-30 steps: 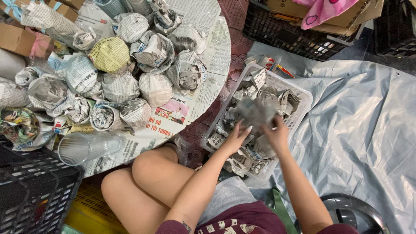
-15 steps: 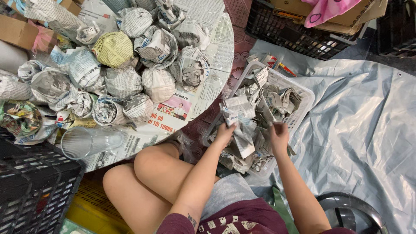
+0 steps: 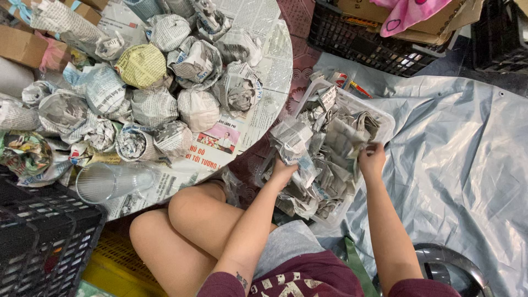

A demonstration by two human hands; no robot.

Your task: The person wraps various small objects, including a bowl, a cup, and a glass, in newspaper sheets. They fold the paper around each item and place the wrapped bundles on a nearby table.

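My left hand (image 3: 284,169) grips a sheet of crumpled newspaper (image 3: 293,141) and holds it up over the white plastic bin (image 3: 385,122). My right hand (image 3: 372,158) pinches another piece of newspaper inside the same bin, which is full of crumpled sheets. A clear drinking glass (image 3: 113,181) lies on its side on the round table (image 3: 272,66) to the left, near my bare knees.
Several newspaper-wrapped bundles (image 3: 199,109) are piled on the newspaper-covered round table. A black plastic crate (image 3: 38,247) stands at lower left, another black crate (image 3: 374,41) at the top. A grey tarp (image 3: 467,154) covers the floor on the right. Cardboard boxes (image 3: 22,44) sit at far left.
My left hand has lifted a newspaper sheet out of the bin and drawn it leftward. My right hand has shifted right within the bin. The view has tilted slightly.
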